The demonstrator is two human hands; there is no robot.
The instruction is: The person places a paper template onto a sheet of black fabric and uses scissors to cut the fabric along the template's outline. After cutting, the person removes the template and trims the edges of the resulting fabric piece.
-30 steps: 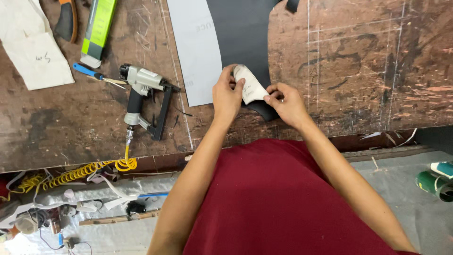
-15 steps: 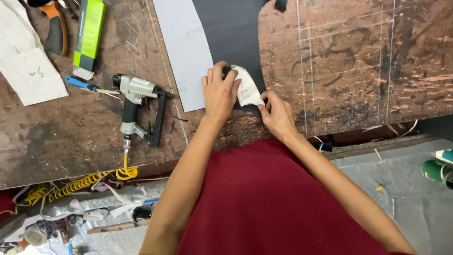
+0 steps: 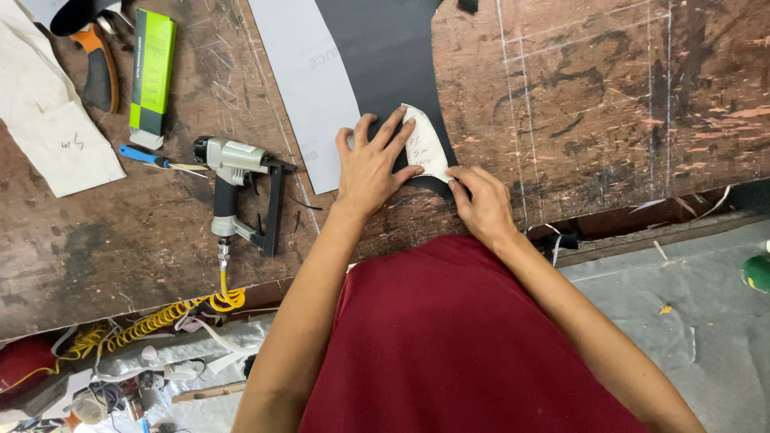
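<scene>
Pressing a small white paper pattern (image 3: 425, 144) flat onto a sheet of black material (image 3: 385, 56), I have the left hand (image 3: 370, 164) spread wide, its fingers fanned over the pattern's left side and the black sheet beneath. The right hand (image 3: 481, 204) sits at the pattern's lower right tip, fingers drawn together there; I cannot tell whether it pinches a marking tool or only the paper's edge. The pattern lies on the near end of the black sheet, close to the counter (image 3: 609, 96) edge in front of my red shirt (image 3: 465, 345). A pale grey sheet (image 3: 309, 80) lies alongside the black one on its left.

I judge the step in hand to be pinning the pattern in place against the black sheet. The next move calls for a steady left hand, so the paper does not creep.

A pneumatic nail gun (image 3: 237, 188) with its yellow coiled hose (image 3: 152, 321) rests well apart to the left, untouched.
</scene>
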